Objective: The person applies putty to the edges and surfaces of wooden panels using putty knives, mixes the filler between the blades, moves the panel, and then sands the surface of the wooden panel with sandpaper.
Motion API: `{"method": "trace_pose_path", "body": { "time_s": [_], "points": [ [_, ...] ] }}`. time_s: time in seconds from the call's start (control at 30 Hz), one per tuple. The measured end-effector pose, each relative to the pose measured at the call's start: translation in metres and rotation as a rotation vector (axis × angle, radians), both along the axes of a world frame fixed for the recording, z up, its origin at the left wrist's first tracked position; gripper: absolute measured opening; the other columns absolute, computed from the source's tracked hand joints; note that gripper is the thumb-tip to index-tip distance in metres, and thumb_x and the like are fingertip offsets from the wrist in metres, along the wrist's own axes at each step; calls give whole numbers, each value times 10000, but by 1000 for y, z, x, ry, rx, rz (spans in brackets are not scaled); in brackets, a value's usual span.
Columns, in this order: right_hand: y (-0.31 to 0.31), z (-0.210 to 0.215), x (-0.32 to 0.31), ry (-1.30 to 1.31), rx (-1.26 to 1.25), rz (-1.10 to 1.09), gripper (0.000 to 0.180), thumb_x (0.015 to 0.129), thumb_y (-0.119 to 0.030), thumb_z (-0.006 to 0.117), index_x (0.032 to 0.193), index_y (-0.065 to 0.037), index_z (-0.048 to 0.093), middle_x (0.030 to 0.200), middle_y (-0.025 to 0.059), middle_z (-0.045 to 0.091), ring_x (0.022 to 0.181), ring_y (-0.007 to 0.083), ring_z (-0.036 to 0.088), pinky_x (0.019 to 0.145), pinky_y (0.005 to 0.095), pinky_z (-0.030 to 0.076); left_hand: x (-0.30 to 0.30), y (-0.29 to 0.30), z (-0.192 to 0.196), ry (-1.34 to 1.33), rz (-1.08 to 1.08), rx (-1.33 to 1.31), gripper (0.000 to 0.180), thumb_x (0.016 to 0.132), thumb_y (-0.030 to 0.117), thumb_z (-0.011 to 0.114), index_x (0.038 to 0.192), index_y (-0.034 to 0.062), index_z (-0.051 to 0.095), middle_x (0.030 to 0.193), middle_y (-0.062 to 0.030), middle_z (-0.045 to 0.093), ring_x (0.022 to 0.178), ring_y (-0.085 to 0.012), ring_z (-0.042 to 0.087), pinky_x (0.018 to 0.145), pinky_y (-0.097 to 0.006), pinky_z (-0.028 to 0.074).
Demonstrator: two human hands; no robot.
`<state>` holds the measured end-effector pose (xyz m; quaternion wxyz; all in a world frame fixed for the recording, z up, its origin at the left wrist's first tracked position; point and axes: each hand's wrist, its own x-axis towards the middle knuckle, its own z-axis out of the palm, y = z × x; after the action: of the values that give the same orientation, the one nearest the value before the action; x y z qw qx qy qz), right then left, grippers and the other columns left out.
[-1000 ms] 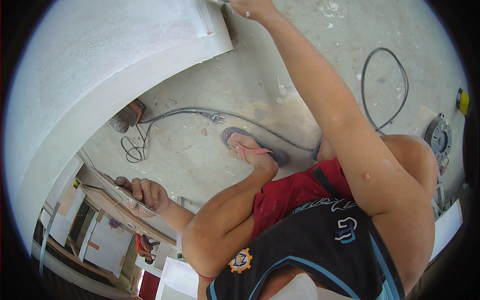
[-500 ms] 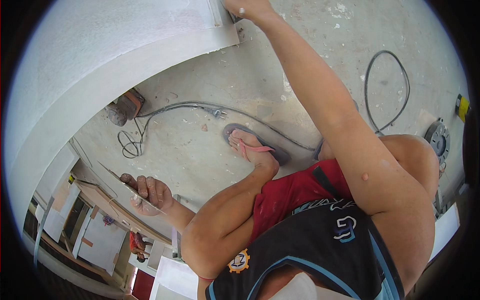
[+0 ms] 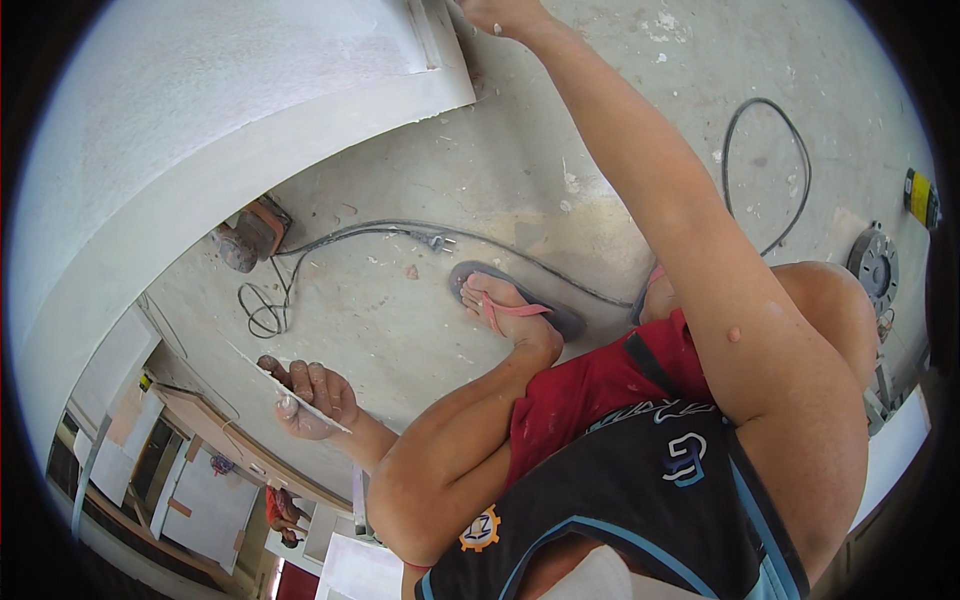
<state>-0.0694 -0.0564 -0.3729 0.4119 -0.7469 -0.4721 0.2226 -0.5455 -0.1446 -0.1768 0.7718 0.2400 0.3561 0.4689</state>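
My left hand (image 3: pixel 325 398) is closed round a thin flat plate (image 3: pixel 318 412) smeared with white putty, seen nearly edge-on beside my left knee. Its fingertips are coated with pale and dark residue. My right arm reaches far forward, and my right hand (image 3: pixel 503 17) is at the top edge, next to the corner of a big white curved panel (image 3: pixel 400 100). Its fingers look curled but are mostly cut off, so what they hold cannot be made out. A dab of white sticks to that hand.
A dusty power tool (image 3: pixel 250 235) lies under the panel's edge, its cord (image 3: pixel 370 225) and plug (image 3: pixel 440 243) stretching across the concrete floor (image 3: pixel 600 120). Right of me are a looped cable (image 3: pixel 808 170), a grey disc (image 3: pixel 875 268) and a yellow-black item (image 3: pixel 921 198). Another person (image 3: pixel 285 512) is far back left.
The whole view has shifted slightly, so panel and floor items sit lower. My right hand has moved a little farther forward past the panel's corner. My left hand still holds the plate.
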Motion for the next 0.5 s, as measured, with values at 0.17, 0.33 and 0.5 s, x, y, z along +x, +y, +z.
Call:
{"method": "trace_pose_path", "body": {
  "time_s": [0.17,0.33,0.5],
  "points": [
    [-10,-4,-5,-127,-146,110,277,741,-70,453,938,-86,647,853,216,629,808,390,608,712,443,485,15,1,-3,-215,-89,34,553,793,85,503,1323,-3,369,765,-184,560,426,-121,420,302,-198,351],
    [-28,9,-14,-35,-237,143,205,747,-77,455,871,-47,616,829,219,624,756,378,609,680,436,494,20,2,-5,-203,-115,-22,541,777,78,497,1299,-6,386,760,-182,555,416,-114,409,291,-196,341],
    [-50,19,-32,29,-266,80,371,643,-80,485,946,-135,693,852,189,650,811,349,620,732,391,505,23,4,-8,-184,-103,-47,536,772,84,503,1290,-2,397,756,-173,555,424,-125,420,312,-208,365]
  ]
}}
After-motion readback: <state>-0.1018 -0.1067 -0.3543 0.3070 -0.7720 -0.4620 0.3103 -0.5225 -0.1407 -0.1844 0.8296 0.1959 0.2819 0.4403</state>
